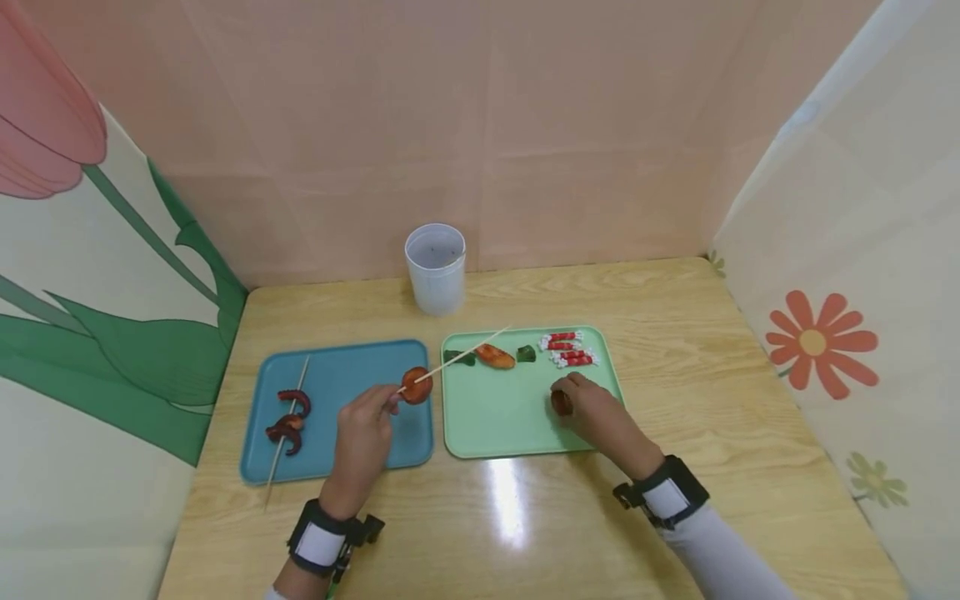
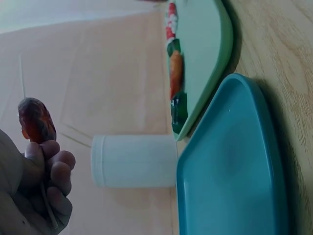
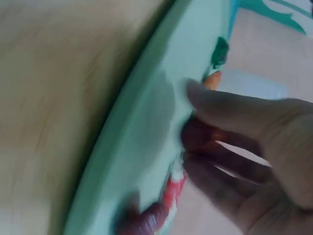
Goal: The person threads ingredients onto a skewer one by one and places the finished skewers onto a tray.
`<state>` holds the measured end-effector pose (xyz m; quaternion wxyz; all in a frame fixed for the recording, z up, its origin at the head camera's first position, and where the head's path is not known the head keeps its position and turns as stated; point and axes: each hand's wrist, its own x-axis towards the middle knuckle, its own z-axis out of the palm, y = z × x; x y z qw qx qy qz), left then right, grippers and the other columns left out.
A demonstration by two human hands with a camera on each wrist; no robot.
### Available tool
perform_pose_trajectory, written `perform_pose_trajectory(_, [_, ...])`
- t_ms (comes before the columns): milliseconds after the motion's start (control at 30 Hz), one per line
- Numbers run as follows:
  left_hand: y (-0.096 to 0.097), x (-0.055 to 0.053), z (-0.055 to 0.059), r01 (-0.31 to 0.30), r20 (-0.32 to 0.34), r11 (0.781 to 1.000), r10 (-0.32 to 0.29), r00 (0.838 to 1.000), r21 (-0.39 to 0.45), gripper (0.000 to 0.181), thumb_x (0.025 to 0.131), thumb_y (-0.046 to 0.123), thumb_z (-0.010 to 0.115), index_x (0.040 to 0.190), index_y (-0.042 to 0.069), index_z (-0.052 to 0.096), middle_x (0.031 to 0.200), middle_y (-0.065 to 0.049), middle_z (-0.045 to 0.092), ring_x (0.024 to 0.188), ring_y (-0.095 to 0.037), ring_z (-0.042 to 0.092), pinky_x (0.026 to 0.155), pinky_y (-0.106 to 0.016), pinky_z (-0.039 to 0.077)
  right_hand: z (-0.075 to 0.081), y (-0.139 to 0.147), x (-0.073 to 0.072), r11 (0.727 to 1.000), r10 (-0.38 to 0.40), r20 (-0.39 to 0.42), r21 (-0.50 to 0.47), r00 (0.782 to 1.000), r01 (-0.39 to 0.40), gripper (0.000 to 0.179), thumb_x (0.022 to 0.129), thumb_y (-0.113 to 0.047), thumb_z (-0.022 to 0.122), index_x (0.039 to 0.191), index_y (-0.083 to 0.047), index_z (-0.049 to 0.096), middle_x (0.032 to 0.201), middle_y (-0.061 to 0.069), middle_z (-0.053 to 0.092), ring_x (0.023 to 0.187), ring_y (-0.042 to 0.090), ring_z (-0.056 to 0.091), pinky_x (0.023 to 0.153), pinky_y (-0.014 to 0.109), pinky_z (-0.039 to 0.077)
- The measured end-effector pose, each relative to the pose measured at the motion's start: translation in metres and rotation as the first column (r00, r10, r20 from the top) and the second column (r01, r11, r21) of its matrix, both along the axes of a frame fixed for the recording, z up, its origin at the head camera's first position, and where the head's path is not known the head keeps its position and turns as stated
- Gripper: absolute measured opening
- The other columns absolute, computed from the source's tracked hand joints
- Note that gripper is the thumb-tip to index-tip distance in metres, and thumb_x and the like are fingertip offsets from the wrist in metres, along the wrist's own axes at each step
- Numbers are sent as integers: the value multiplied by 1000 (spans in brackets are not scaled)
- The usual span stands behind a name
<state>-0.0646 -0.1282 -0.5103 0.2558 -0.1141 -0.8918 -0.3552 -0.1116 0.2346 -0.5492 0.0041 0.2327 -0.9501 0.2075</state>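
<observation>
My left hand point(image 1: 365, 433) pinches a thin wooden skewer point(image 1: 472, 348), raised over the gap between the trays. A round, glossy reddish-brown food piece point(image 1: 416, 386) is threaded on it, right by the fingertips. In the left wrist view the skewer's lower end runs down across the curled fingers point(image 2: 59, 176). Over the right part of the green tray point(image 1: 495, 433), my right hand point(image 1: 600, 417) holds a dark reddish-brown food piece point(image 3: 198, 133) between thumb and fingers. The piece is partly hidden by the hand in the head view.
On the blue tray point(image 1: 345, 367) lies a skewer with octopus-like pieces point(image 1: 288, 427). Along the green tray's far side sit dark green pieces point(image 1: 527, 354), an orange-brown piece point(image 1: 495, 357) and several red-and-white pieces point(image 1: 573, 358). Behind stands a white cup point(image 1: 437, 279).
</observation>
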Motion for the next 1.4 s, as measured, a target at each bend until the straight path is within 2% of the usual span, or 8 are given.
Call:
perform_pose_trajectory(100, [1, 0, -2, -21, -10, 1000, 21, 1000, -15, 6, 89, -4, 73, 91, 0, 76, 73, -8, 71, 65, -18, 68, 58, -34, 58, 9, -10, -6, 956, -89, 118, -270, 989, 118, 47, 77, -7, 89, 118, -5, 67, 105, 7, 69, 102, 25, 71, 82, 35, 62])
perform_pose_trajectory(300, [3, -1, -6, -64, -84, 995, 57, 995, -77, 3, 84, 4, 79, 82, 4, 77, 66, -4, 71, 65, -22, 61, 63, -37, 46, 38, -28, -19, 708, -76, 266, -665, 961, 240, 52, 85, -15, 83, 133, -11, 64, 132, 13, 66, 121, 24, 67, 92, 22, 58])
perform_pose_trajectory(433, [5, -2, -7, -62, -94, 995, 55, 994, -78, 4, 81, 4, 81, 80, 4, 77, 64, -3, 70, 66, -23, 56, 64, -37, 42, 53, -36, -22, 593, -13, 289, -768, 957, 240, 52, 90, -12, 77, 138, -8, 60, 138, 14, 64, 122, 15, 65, 93, 20, 57])
perform_pose_trajectory(700, [7, 0, -8, -76, -41, 993, 72, 997, -90, 2, 84, 4, 79, 81, 3, 78, 64, -3, 70, 66, -21, 55, 63, -36, 41, 78, -48, -22, 458, 108, 298, -862, 949, 218, 51, 95, -10, 71, 143, -2, 55, 139, 10, 66, 124, 14, 66, 95, 25, 57])
perform_pose_trajectory(767, [7, 0, -7, -79, -36, 993, 76, 996, -91, 3, 83, 2, 79, 81, 4, 78, 64, -4, 69, 66, -21, 54, 63, -36, 42, 82, -51, -21, 442, 125, 297, -871, 947, 214, 51, 96, -11, 69, 144, 0, 54, 139, 10, 67, 123, 15, 67, 93, 24, 58])
perform_pose_trajectory(967, [7, 0, -6, -83, -36, 991, 80, 996, -100, 4, 84, 4, 79, 80, 3, 77, 63, -4, 69, 66, -22, 54, 63, -37, 42, 90, -59, -18, 444, 144, 296, -872, 944, 205, 48, 98, -15, 67, 144, -8, 57, 138, 9, 67, 123, 15, 67, 92, 25, 58])
perform_pose_trajectory(1133, [8, 0, -4, -73, -51, 992, 68, 996, -102, 5, 83, 7, 80, 80, 3, 78, 63, -4, 70, 64, -21, 54, 63, -36, 43, 90, -68, -16, 404, 207, 305, -892, 930, 203, 49, 97, -16, 67, 144, -5, 57, 137, 9, 68, 122, 16, 68, 96, 28, 57])
perform_pose_trajectory(1400, [24, -4, -3, -25, -136, 993, 9, 991, -116, 10, 77, -4, 81, 80, 5, 78, 64, -3, 69, 62, -20, 55, 60, -36, 46, 83, -95, -5, 465, 253, 374, -856, 892, 227, 55, 92, -22, 74, 139, 2, 59, 132, 9, 70, 113, 12, 72, 92, 28, 59])
